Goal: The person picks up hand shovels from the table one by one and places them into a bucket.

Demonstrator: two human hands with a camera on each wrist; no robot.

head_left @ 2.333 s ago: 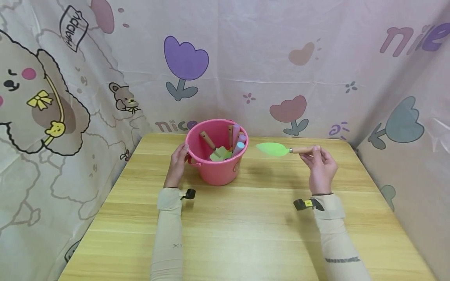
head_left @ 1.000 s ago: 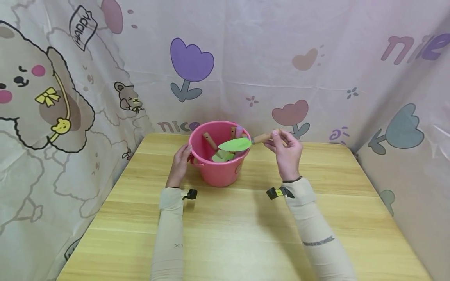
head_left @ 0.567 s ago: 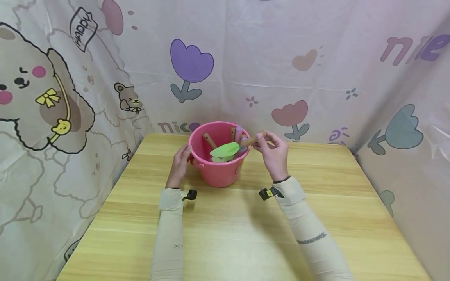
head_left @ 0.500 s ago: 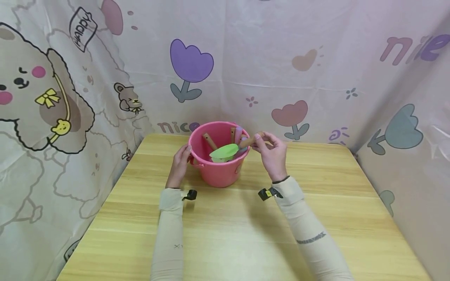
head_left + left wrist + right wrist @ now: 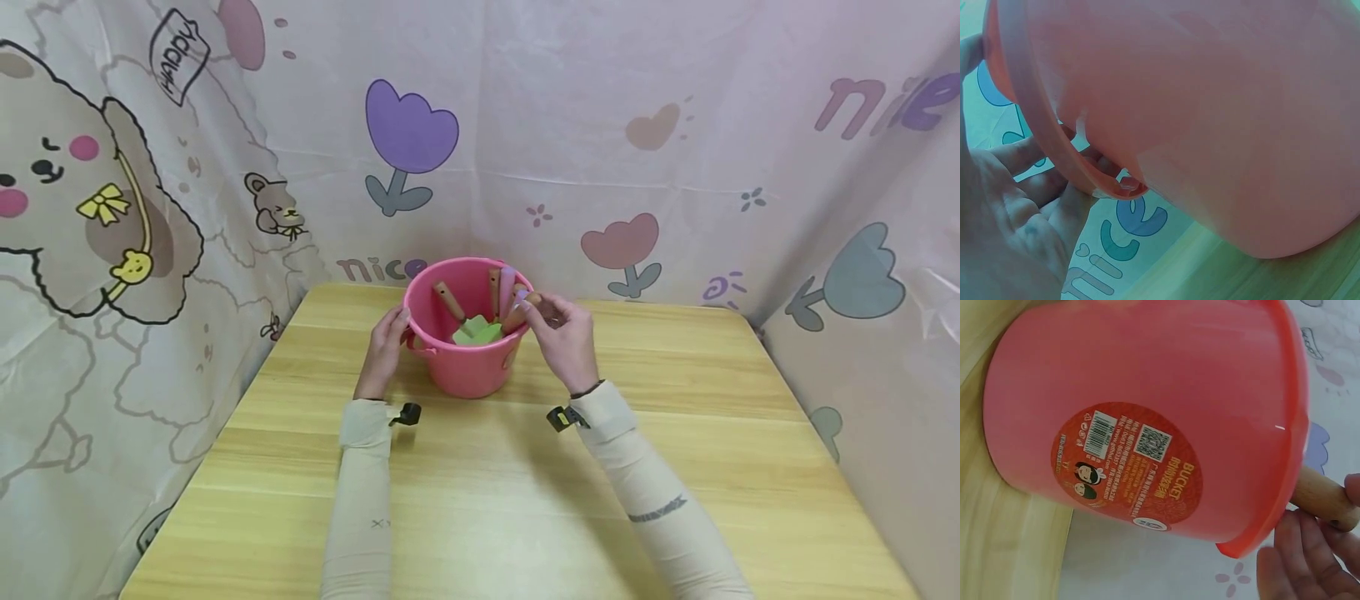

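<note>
A pink bucket (image 5: 465,371) stands on the table, with a label (image 5: 1129,465) on its outer wall in the right wrist view. My left hand (image 5: 381,354) grips its left side, thumb at the rim and fingers around the bucket's handle (image 5: 1063,147). My right hand (image 5: 567,343) pinches the wooden handle of a green trowel (image 5: 515,319) at the right rim. The trowel's blade points down inside the bucket, partly hidden by the front wall. In the right wrist view, the end of the wooden handle (image 5: 1322,497) sticks out past the rim between thumb and fingers.
Inside the bucket are more wooden-handled tools (image 5: 450,302), a light purple stick (image 5: 507,287) and pale green pieces (image 5: 472,327). The wooden table (image 5: 480,492) extends to a printed curtain (image 5: 540,100) behind and at both sides.
My right hand has carried the trowel leftward from beside the bucket and lowered its blade inside, tilting the handle up. My left hand has stayed at the bucket's left rim.
</note>
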